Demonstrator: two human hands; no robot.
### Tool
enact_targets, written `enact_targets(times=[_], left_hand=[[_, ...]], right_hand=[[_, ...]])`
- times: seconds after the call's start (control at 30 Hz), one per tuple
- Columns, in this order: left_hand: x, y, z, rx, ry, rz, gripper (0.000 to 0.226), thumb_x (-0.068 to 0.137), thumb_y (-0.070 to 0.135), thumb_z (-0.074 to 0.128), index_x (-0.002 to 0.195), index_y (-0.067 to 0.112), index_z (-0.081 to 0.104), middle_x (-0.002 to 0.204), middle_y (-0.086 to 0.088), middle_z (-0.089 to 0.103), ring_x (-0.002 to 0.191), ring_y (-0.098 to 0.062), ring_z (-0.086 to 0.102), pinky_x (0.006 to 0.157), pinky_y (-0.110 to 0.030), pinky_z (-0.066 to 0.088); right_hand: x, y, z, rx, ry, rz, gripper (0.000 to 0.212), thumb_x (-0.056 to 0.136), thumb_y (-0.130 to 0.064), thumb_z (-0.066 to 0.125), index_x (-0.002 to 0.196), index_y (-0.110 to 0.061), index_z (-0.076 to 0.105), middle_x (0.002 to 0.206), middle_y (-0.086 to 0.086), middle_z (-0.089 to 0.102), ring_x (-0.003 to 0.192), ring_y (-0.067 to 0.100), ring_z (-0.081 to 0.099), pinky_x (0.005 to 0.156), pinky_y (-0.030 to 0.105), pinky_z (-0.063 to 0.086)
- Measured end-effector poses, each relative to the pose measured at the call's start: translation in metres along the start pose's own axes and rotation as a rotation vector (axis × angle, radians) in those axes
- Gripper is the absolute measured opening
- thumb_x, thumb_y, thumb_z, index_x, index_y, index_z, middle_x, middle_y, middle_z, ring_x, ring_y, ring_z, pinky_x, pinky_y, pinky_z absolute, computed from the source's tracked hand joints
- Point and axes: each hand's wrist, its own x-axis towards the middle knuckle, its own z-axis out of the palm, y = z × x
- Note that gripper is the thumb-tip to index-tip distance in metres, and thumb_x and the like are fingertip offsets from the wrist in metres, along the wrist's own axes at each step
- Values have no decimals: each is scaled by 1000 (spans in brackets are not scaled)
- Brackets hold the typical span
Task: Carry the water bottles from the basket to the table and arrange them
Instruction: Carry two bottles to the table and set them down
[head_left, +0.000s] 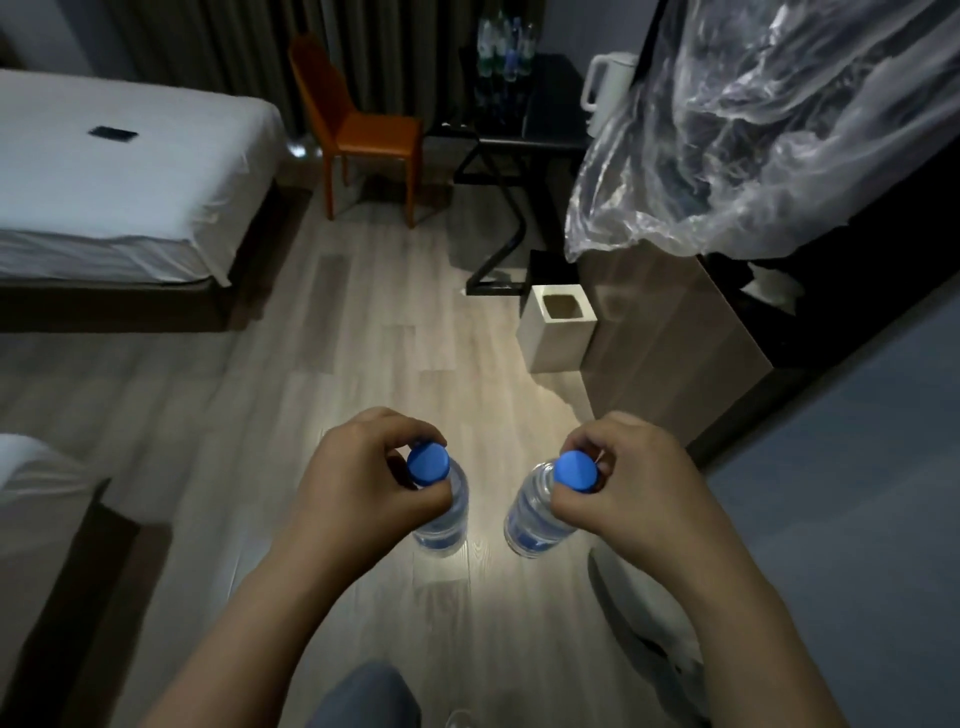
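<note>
- One wood-plank floor (363, 338), lit in a patch under the hands.
- One bed (119, 171), white sheets, far left.
- One heap of clear plastic sheeting (753, 130), draped over the cabinet at right.
- One dark table (550, 104), far end of the room; a cluster of bottles (504, 47) stands upright at its back edge.
- One orange chair (363, 130), just left of the table.
- One white square bin (556, 332), on the floor beside the cabinet.
- One white kettle (605, 88), at the table's right side.
- One left hand (358, 467), fingers and thumb curled, pinching the neck of the left bottle (444, 514) below its blue cap.
- One right hand (634, 478), same pinch on the right bottle (530, 525).
- Both bottles hang upright above the floor, near each other but apart, well short of the table.
- One dark phone (111, 133), flat on the bed.
</note>
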Motion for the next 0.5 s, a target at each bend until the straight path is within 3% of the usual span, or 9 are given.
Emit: enact_targets(times=[0.13, 0.27, 0.5], left_hand=[[37, -7, -6, -13, 37, -45, 25, 60, 26, 75, 83, 34, 69, 84, 16, 64, 66, -6, 63, 64, -29, 57], [82, -23, -15, 22, 35, -72, 29, 62, 25, 77, 89, 32, 69, 86, 16, 63, 66, -6, 62, 62, -21, 55], [183, -61, -48, -22, 28, -79, 28, 61, 23, 76, 82, 38, 67, 84, 17, 62, 67, -2, 60, 61, -20, 54]], right_hand=[[50, -4, 2, 33, -29, -35, 22, 61, -34, 72, 78, -30, 59, 79, -12, 55, 69, 9, 58, 59, 23, 54], [105, -12, 11, 38, -68, -60, 23, 62, -33, 72, 82, -30, 60, 82, -13, 56, 73, 9, 58, 63, 22, 54], [205, -46, 33, 15, -76, -59, 21, 63, -33, 72, 80, -30, 60, 82, -12, 56, 72, 8, 57, 63, 21, 52]])
